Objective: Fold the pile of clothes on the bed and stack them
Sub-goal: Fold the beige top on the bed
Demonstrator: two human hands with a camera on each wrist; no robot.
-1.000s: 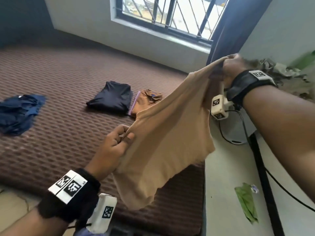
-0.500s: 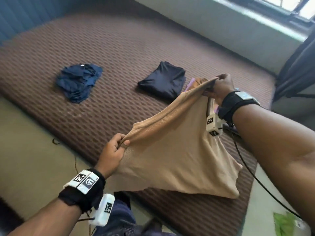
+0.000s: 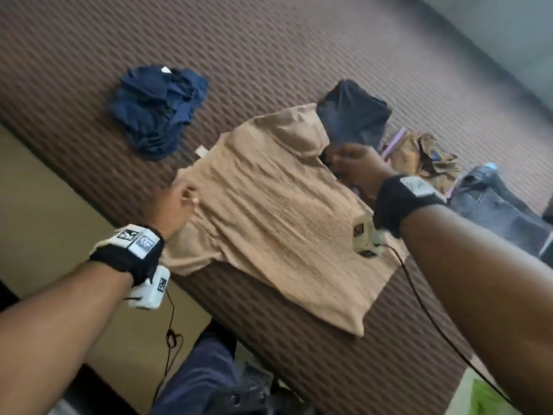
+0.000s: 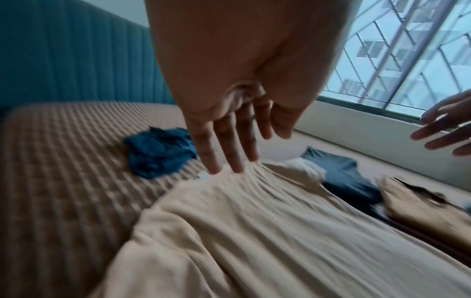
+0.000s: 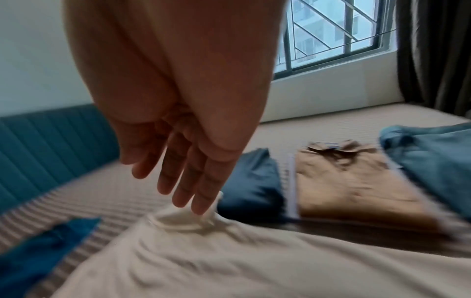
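Head view looks down over my forearms at bed (image 3: 269,40); wrist views sit low, close along my fingers, facing window (image 4: 407,50); all share tan shirt (image 3: 269,220).

A tan ribbed shirt (image 3: 269,211) lies spread flat on the brown quilted bed (image 3: 269,55), rumpled into fine creases, one short sleeve (image 3: 185,253) at the bed's near edge and a small white tag (image 3: 201,151) showing at its far side. Its far corner overlaps a folded dark navy garment (image 3: 357,115). Beside that lies a folded tan garment (image 3: 419,154) with a dark print, a lilac edge (image 3: 393,142) under it, then a heap of dark blue-grey clothes (image 3: 493,202). Well apart on the other side, a crumpled blue garment (image 3: 155,109) lies unfolded.
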